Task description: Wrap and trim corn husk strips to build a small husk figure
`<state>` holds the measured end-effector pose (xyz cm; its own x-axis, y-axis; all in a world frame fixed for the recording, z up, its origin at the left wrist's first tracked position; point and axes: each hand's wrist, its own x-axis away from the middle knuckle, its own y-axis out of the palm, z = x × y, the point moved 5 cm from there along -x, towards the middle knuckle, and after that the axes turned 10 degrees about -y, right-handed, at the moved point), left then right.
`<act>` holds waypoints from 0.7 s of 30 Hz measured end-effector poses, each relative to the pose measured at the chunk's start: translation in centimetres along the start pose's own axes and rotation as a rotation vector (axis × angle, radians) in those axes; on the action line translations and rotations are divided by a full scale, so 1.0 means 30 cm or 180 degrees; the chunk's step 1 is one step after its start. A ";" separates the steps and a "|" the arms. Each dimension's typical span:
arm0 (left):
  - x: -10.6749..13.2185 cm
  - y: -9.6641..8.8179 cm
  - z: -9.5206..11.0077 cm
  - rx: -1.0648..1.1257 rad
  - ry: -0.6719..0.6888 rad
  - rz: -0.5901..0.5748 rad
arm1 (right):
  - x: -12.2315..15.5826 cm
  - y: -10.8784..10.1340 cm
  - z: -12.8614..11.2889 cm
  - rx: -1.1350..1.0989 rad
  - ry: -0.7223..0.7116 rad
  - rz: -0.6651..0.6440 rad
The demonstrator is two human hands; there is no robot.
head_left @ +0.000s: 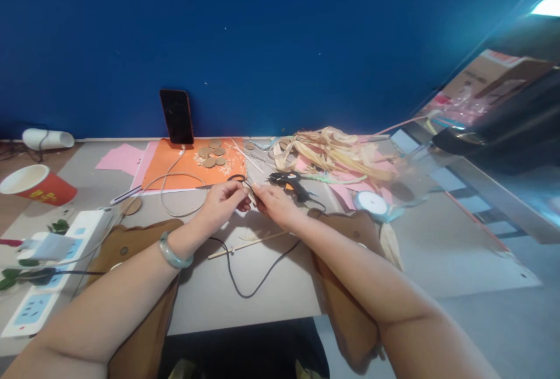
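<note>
Over the middle of the table, my left hand (pixel 226 199) and my right hand (pixel 276 205) meet with their fingertips pinched close together. A small pale piece (pixel 251 197) shows between them, too small to name. Just behind the fingers, a black loop that looks like a scissor handle (pixel 237 178) is partly hidden by my left hand. Beyond my right hand lies a black glue gun (pixel 286 179). A thin pale stick (pixel 247 246) rests on the table below my hands, with a black cord (pixel 236 288) looping past it.
Dried corn husks (pixel 330 154) are heaped at the back right, near a ribbon spool (pixel 370 204). Wooden discs (pixel 212 160) lie on orange paper (pixel 164 172). A phone (pixel 177 116) leans on the blue wall. Left are a red paper cup (pixel 56 188) and a power strip (pixel 37 309). Brown pads (pixel 144 285) lie under my forearms.
</note>
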<state>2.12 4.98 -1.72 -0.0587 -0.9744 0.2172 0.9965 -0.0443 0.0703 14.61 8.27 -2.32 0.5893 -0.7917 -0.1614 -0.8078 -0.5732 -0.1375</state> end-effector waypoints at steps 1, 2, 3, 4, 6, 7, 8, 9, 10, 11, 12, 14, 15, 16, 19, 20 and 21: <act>0.000 0.000 0.001 -0.0008 0.0003 0.0011 | 0.000 0.001 -0.002 -0.0005 -0.0002 -0.0009; 0.001 0.001 0.002 -0.0006 -0.0001 0.0011 | 0.001 0.002 -0.004 -0.0013 -0.0001 -0.0010; 0.002 0.001 0.003 0.0014 -0.0015 0.0005 | 0.001 0.003 -0.005 -0.0023 0.0003 0.0004; 0.003 0.002 0.003 0.0052 -0.0035 -0.0010 | 0.001 0.002 -0.005 -0.0032 0.0010 0.0030; 0.005 0.003 0.001 0.0146 -0.0091 -0.0025 | 0.000 -0.001 -0.002 -0.0038 0.0030 0.0097; 0.005 0.002 0.000 0.0181 -0.0122 -0.0003 | 0.000 -0.004 0.001 -0.0028 0.0041 0.0124; 0.006 0.000 0.000 0.0202 -0.0146 0.0039 | 0.000 -0.005 0.005 -0.0007 0.0051 0.0137; 0.007 -0.003 -0.001 0.0210 -0.0163 0.0089 | 0.000 -0.007 0.008 0.0025 0.0061 0.0137; 0.008 -0.005 0.000 0.0210 -0.0174 0.0131 | 0.000 -0.008 0.012 0.0064 0.0069 0.0129; 0.008 -0.007 0.000 0.0206 -0.0175 0.0161 | 0.000 -0.008 0.014 0.0101 0.0072 0.0119; 0.009 -0.007 0.002 0.0200 -0.0164 0.0170 | 0.000 -0.008 0.016 0.0126 0.0066 0.0109; 0.008 -0.007 0.003 0.0180 -0.0139 0.0153 | 0.000 -0.007 0.018 0.0141 0.0035 0.0089; 0.008 -0.007 0.003 0.0175 -0.0131 0.0145 | 0.000 -0.006 0.018 0.0130 0.0018 0.0078; 0.007 -0.006 0.002 0.0179 -0.0132 0.0140 | 0.000 -0.005 0.018 0.0114 0.0003 0.0067; 0.007 -0.003 -0.004 0.0237 -0.0177 0.0130 | 0.001 -0.002 0.016 0.0102 -0.0008 0.0035; 0.008 -0.001 -0.004 0.0255 -0.0196 0.0123 | 0.001 -0.002 0.015 0.0107 -0.0012 0.0025; 0.009 0.001 -0.004 0.0261 -0.0211 0.0118 | 0.002 -0.002 0.013 0.0110 -0.0022 0.0023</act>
<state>2.16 4.70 -1.77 -0.0285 -0.9581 0.2850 0.9901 0.0122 0.1401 14.69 8.34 -2.71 0.5837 -0.7941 -0.1693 -0.8110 -0.5598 -0.1699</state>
